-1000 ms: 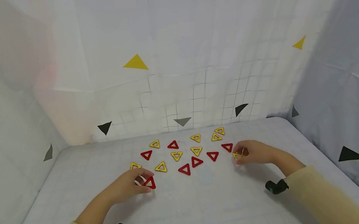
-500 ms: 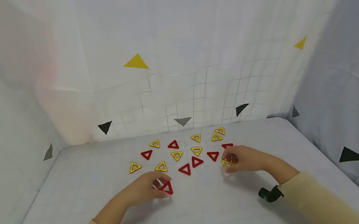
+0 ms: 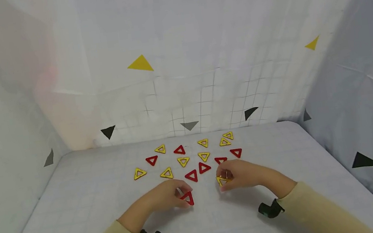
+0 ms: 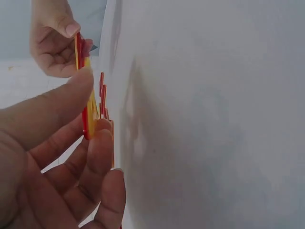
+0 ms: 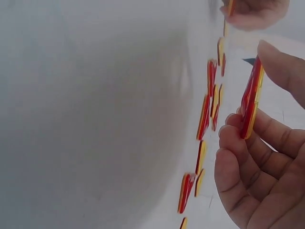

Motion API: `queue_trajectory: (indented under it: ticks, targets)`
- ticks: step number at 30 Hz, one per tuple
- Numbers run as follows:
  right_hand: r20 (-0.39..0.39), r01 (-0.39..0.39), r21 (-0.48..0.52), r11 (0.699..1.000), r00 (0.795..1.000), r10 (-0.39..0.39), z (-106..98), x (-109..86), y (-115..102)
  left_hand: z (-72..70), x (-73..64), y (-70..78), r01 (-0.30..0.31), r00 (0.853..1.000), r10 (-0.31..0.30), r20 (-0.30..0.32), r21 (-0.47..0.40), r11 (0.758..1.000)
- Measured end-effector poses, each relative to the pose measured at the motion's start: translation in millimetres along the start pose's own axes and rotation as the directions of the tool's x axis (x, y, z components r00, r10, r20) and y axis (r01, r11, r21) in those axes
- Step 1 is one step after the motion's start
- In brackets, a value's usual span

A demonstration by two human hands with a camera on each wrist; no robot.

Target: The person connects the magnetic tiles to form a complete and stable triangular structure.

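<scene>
My left hand [image 3: 167, 195] pinches a hollow red triangle [image 3: 191, 198] between thumb and fingers, in front of the scattered pieces. Opposite it on the right, my right hand [image 3: 246, 173] grips a hollow triangle that shows its yellow side [image 3: 219, 182]. Up close in the right wrist view, this right-hand triangle [image 5: 251, 100] has one red face and one yellow face. The left-hand triangle [image 4: 86, 121] stands on edge in the left wrist view, red and yellow too. A short gap separates the two hands, and both triangles are tilted up.
Several more hollow triangles lie flat on the white table [image 3: 202, 229], among them a red one [image 3: 191, 176] just beyond the hands and a yellow one [image 3: 139, 173] at the far left. My right fingers overlap a red triangle [image 3: 220, 160]. White cloth walls [image 3: 177, 54] enclose the table.
Both hands have moved inward and slightly nearer to me, each carrying its triangle. The yellow triangle at the far left and the red one at the right are uncovered now.
</scene>
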State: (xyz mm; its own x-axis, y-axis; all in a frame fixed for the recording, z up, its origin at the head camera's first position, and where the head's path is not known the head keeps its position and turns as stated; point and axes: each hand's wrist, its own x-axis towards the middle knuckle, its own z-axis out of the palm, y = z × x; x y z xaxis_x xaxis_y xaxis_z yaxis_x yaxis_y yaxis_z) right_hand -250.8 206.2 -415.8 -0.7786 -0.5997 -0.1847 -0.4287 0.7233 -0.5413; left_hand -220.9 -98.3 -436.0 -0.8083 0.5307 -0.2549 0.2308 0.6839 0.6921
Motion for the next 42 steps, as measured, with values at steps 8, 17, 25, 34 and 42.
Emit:
queue_trajectory:
  ticks: [8, 17, 25, 34, 42]
  targets:
    - [0.015, 0.022, -0.046, 0.999, 1.0, -0.021, 10.8, 10.3, -13.7, 5.3, 8.8, 4.3, -0.011, 1.0, 0.011, 0.005, 0.018, 1.0]
    - [0.031, 0.021, -0.05, 0.999, 0.999, -0.02, 22.2, 21.5, -27.1, 11.9, 13.5, 8.5, -0.027, 0.999, 0.029, -0.027, 0.067, 0.997]
    - [0.049, 0.02, -0.06, 0.998, 0.999, -0.017, 28.5, 24.5, -31.5, 14.6, 12.4, 11.7, -0.006, 0.998, 0.009, -0.058, 0.055, 0.998]
    - [0.032, -0.005, -0.131, 0.991, 0.999, 0.009, 34.3, 27.8, -33.2, 13.6, 8.8, 13.4, -0.012, 0.997, 0.017, -0.08, 0.062, 0.998]
    - [0.047, 0.0, -0.113, 0.994, 0.999, 0.006, 31.9, 24.1, -35.3, 17.2, 11.8, 11.7, -0.002, 0.996, 0.007, -0.093, 0.059, 0.998]
